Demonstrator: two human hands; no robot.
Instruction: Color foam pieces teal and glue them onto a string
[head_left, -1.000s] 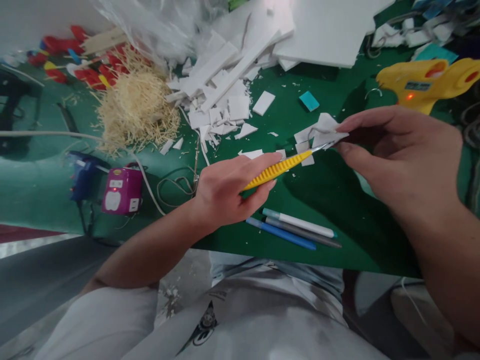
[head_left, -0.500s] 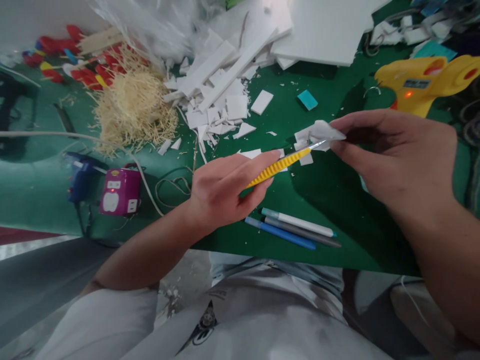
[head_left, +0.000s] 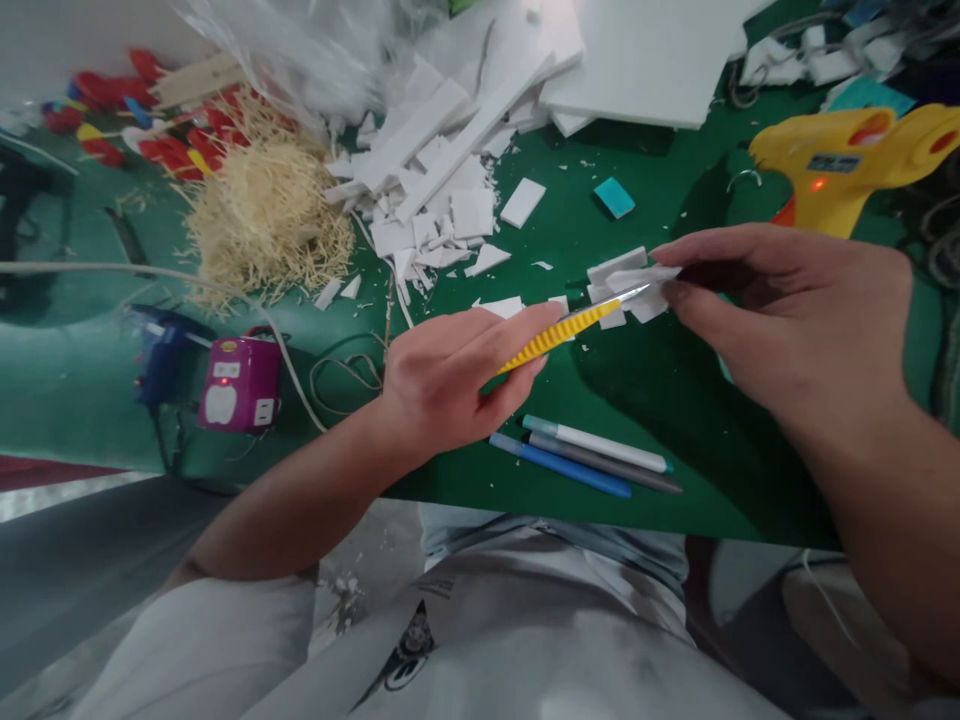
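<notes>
My left hand [head_left: 457, 375] is closed around a craft knife [head_left: 559, 335] with a ribbed yellow handle, its slim metal blade pointing right. The blade lies against a small white foam piece [head_left: 641, 282]. My right hand [head_left: 795, 310] pinches that piece between thumb and fingertips; the fingers hide part of it. Other white foam bits [head_left: 611, 318] lie on the green table just under and beside it.
A yellow glue gun [head_left: 847, 160] with a lit orange light stands beyond my right hand. Several pens [head_left: 592, 455] lie near the table edge. White foam scraps [head_left: 450, 190], wood-coloured shavings [head_left: 266, 210], a purple power adapter [head_left: 240, 385] and a teal block [head_left: 614, 198] lie around.
The white foam piece has turned and tipped downward in my right fingers, showing a different face. My left hand and the craft knife have barely moved.
</notes>
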